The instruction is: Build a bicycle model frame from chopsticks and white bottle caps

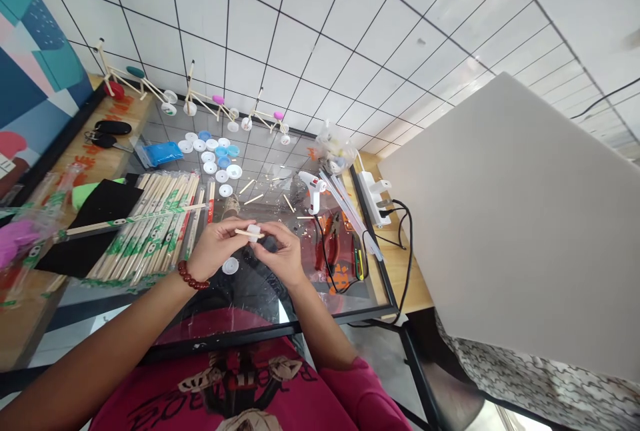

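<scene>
Near the front middle of the glass table, my left hand (pixel 215 244), with a beaded bracelet at the wrist, pinches a short wooden stick (pixel 244 233). A small white cap (pixel 254 232) sits against the stick, between the fingertips of both hands. My right hand (pixel 281 251) is closed on the white cap from the other side. A loose white cap (pixel 231 266) lies just below the hands on the glass. More white and blue caps (pixel 209 157) are spread further back, with short stick pieces (pixel 253 199) to their right.
Wrapped chopsticks (pixel 150 224) cover the left side. A white glue gun (pixel 314 191), clear glue sticks (pixel 350 208), red-handled pliers (pixel 329 244) and cables lie on the right. Small stick models (pixel 200 94) stand along the back. A power strip (pixel 373 198) is at the right edge.
</scene>
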`<control>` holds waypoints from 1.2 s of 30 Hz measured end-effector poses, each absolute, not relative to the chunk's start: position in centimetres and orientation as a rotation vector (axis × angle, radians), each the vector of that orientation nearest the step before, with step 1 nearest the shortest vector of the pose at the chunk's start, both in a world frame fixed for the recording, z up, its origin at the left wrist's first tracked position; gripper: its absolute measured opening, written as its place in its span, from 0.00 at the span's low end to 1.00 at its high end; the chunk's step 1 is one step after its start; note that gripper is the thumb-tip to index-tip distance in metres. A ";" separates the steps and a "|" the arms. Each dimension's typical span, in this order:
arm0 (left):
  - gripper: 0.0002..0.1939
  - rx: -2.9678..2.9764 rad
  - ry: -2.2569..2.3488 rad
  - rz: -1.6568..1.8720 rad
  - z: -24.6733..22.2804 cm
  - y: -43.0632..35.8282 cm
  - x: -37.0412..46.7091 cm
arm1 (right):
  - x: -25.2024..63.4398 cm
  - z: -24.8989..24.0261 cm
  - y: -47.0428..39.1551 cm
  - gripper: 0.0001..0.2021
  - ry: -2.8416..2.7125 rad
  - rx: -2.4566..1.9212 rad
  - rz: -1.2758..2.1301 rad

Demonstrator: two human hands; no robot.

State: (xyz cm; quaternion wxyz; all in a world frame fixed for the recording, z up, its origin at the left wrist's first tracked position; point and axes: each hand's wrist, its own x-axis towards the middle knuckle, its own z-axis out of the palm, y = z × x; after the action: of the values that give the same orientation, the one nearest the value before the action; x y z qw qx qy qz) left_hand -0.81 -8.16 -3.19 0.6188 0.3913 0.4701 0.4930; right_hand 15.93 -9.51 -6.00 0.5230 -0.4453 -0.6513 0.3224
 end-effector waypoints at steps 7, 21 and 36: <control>0.12 0.920 1.144 1.081 -3.2 -8.3 -0.8 | 16.0 -7.0 -9.4 0.13 -1.485 -1.087 0.860; 0.16 0.933 1.149 1.157 -4.2 -8.4 -0.7 | 15.8 -7.5 -9.4 0.13 -1.461 -1.107 0.887; 0.31 0.994 1.033 1.153 -4.5 -8.7 -0.9 | 16.1 -7.4 -8.9 0.18 -1.284 -1.178 1.048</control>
State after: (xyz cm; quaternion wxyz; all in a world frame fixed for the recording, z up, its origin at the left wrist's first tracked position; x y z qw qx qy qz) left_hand -0.89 -8.71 -4.55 0.6060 0.4297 0.4468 0.4985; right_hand 16.06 -8.88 -7.36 0.5264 -0.4925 -0.5369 0.4383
